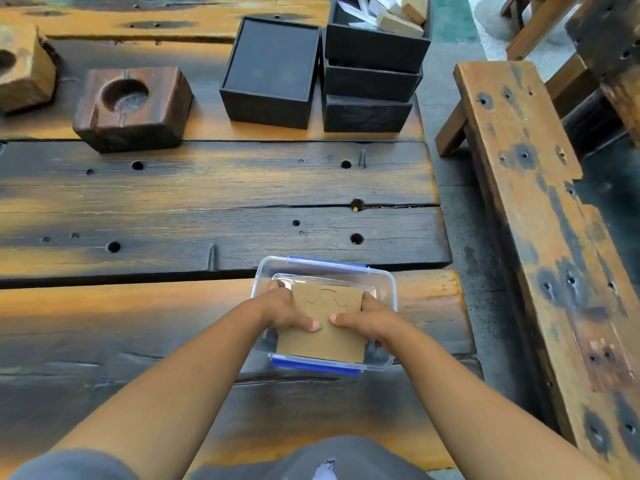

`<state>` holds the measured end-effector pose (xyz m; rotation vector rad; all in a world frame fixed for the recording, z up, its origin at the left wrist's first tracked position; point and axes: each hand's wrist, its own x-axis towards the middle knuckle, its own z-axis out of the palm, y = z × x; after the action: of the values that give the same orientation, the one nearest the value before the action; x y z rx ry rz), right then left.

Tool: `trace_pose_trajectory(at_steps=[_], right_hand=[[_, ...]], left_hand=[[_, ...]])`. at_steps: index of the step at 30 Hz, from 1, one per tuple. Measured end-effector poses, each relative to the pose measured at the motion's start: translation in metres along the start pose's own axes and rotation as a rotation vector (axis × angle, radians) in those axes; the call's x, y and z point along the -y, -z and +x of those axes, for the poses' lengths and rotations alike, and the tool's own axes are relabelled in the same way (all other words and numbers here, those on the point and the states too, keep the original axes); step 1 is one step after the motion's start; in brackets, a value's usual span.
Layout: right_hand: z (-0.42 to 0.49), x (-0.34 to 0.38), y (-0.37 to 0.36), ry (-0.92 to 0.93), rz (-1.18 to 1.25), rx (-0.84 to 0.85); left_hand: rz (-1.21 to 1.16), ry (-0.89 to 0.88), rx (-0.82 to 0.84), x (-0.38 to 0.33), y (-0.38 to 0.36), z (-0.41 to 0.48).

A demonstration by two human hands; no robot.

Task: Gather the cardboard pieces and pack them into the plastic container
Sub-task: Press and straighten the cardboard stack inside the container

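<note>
Brown cardboard pieces (322, 336), stacked flat, sit in the mouth of the clear plastic container (388, 285) near the wooden table's (173, 195) front edge. The left hand (285, 310) clamps the stack's left edge, the right hand (363, 318) its right. The stack looks nearly as wide as the opening, so uneven pressing may jam or buckle it.

bare table (207, 202) lies open between container (388, 282) and black boxes (270, 74).

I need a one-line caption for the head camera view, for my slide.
Both hands, left and right, press a cardboard piece into the clear plastic container on a wooden table.
</note>
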<state>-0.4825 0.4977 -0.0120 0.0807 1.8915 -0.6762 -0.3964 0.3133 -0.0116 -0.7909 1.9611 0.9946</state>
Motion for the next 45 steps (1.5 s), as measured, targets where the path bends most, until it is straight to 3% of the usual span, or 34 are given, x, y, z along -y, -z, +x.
trace_pose_trajectory(at_steps=[4,9,14,19,29,36,45], right_hand=[[-0.003,-0.003,0.004,0.03,-0.092,0.078],[-0.005,0.003,0.003,0.014,-0.196,0.035],[-0.007,-0.015,-0.013,0.051,0.067,-0.165],[-0.006,-0.04,-0.029,0.028,0.215,-0.133],[-0.001,-0.028,0.001,0.154,0.081,-0.092],[0.008,-0.012,0.006,0.227,-0.027,-0.088],[0.014,0.003,0.012,0.289,-0.225,-0.034]], left_hand=[[0.085,0.015,0.103,-0.003,0.007,-0.003],[0.087,0.038,0.035,-0.009,0.002,-0.006],[-0.245,0.088,-0.138,0.007,-0.027,-0.021],[-0.518,0.025,-0.214,0.033,-0.055,-0.03],[-0.619,-0.027,-0.231,0.02,-0.058,-0.021],[-0.691,-0.026,-0.153,0.02,-0.054,-0.023],[-0.655,-0.02,-0.27,0.018,-0.06,-0.017]])
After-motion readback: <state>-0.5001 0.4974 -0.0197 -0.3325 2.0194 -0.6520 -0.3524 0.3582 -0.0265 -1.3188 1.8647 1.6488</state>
